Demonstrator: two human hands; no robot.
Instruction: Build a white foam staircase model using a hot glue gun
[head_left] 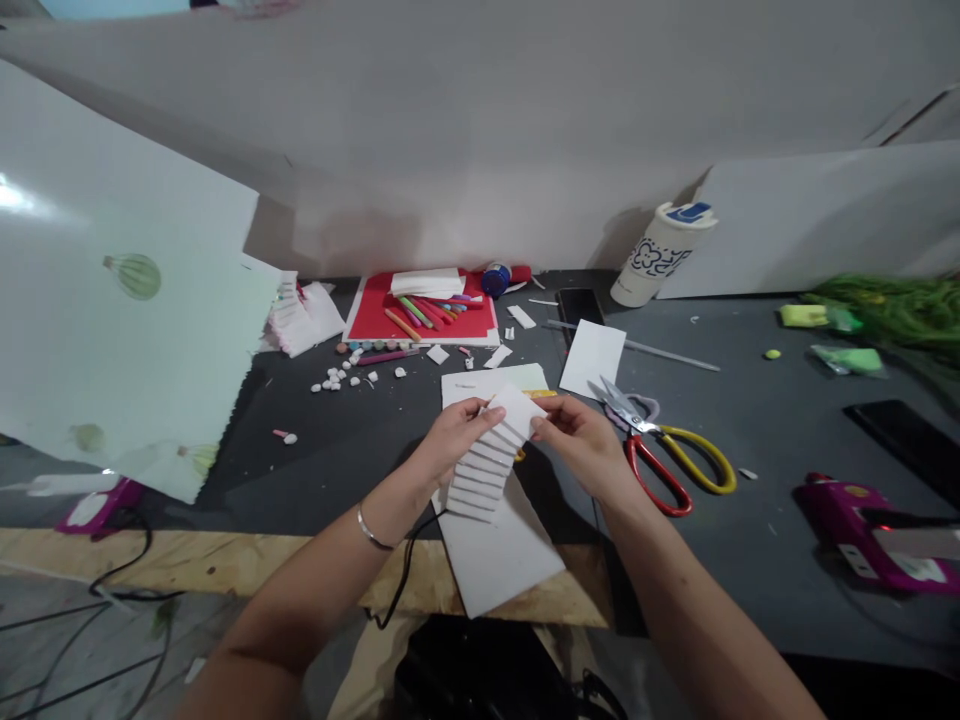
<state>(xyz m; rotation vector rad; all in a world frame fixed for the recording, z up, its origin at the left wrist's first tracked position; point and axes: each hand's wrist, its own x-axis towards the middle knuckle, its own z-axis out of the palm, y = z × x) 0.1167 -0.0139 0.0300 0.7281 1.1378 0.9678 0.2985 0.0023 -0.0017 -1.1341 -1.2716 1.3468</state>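
A white card or foam piece (478, 478) with several parallel cuts across it hangs between my two hands, with a plain square end at the top. Thumb and fingers of my left hand (456, 438) pinch its left edge. My right hand (579, 435) grips the upper right corner, fingers closed. Underneath lies a larger white board (502, 565), jutting past the table's front edge. Something yellow (538, 393) shows partly behind my right fingers; its kind is hidden. Right of that hand, scissors (660, 430) with red and yellow handles lie with their blades slightly apart near a white sheet (592, 358).
Markers (435, 312) lie on red sheets (367, 310) at the back. White scraps (334, 378) are scattered to the left. A tumbler (660, 255) stands near a phone (581, 305). Magenta power units (862, 530) with cords sit at right and left. A large printed sheet (127, 370) rises at left.
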